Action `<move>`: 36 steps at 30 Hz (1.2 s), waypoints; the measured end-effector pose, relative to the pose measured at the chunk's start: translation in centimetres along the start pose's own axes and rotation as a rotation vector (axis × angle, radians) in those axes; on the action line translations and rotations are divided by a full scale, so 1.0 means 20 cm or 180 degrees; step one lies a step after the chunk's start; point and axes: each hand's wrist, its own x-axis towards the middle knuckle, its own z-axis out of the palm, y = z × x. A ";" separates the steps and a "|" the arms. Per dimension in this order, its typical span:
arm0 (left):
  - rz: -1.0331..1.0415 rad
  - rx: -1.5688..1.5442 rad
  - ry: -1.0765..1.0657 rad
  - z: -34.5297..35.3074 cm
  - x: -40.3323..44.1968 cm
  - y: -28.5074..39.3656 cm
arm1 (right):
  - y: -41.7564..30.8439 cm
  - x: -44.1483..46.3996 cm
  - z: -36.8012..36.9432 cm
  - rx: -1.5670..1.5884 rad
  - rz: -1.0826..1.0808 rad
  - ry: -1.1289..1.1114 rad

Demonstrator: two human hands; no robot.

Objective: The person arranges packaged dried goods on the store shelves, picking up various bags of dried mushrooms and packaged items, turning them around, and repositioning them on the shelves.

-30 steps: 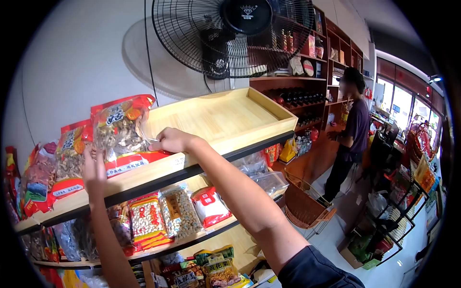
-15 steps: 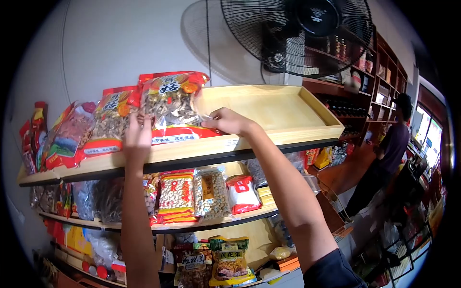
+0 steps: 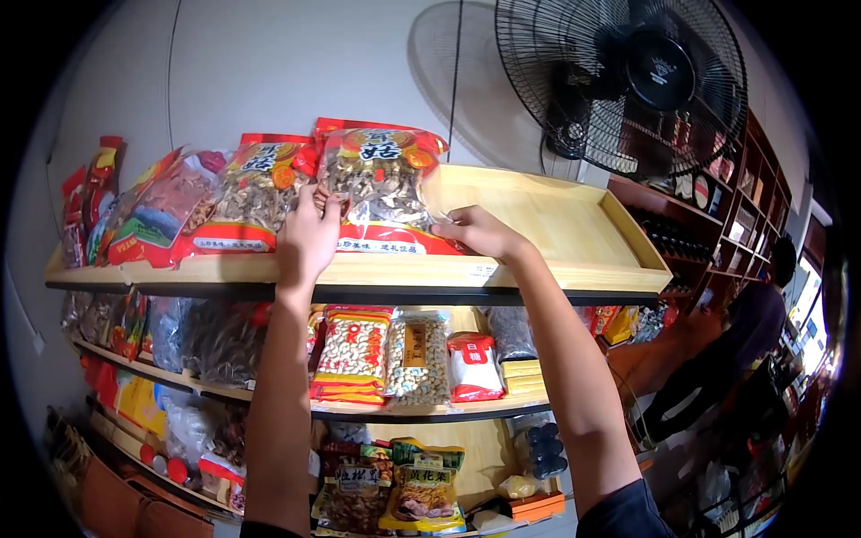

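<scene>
A red and clear bag of dried mushrooms (image 3: 377, 184) stands tilted back in the wooden top tray (image 3: 538, 267). On its left edge, my left hand (image 3: 309, 233) has its fingers closed. My right hand (image 3: 484, 231) pinches the bag's lower right edge. Just left of my left hand leans a similar mushroom bag (image 3: 254, 193). Farther left is a bag of reddish dried food (image 3: 170, 204) with a green and blue picture.
A black fan (image 3: 659, 72) hangs at the upper right. Lower shelves hold a nut bag (image 3: 352, 350), a red and white bag (image 3: 474, 363) and a yellow-green bag (image 3: 423, 493). A person (image 3: 749, 323) stands at the right.
The view has swung left, so shelf and bags appear farther right and the tray looks more level. Both hands remain at the mushroom bag's sides.
</scene>
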 end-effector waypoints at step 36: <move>-0.0044 0.0159 -0.0068 -0.03 0.00 0.00 | -0.04 -0.02 0.01 -0.0191 -0.0202 0.0293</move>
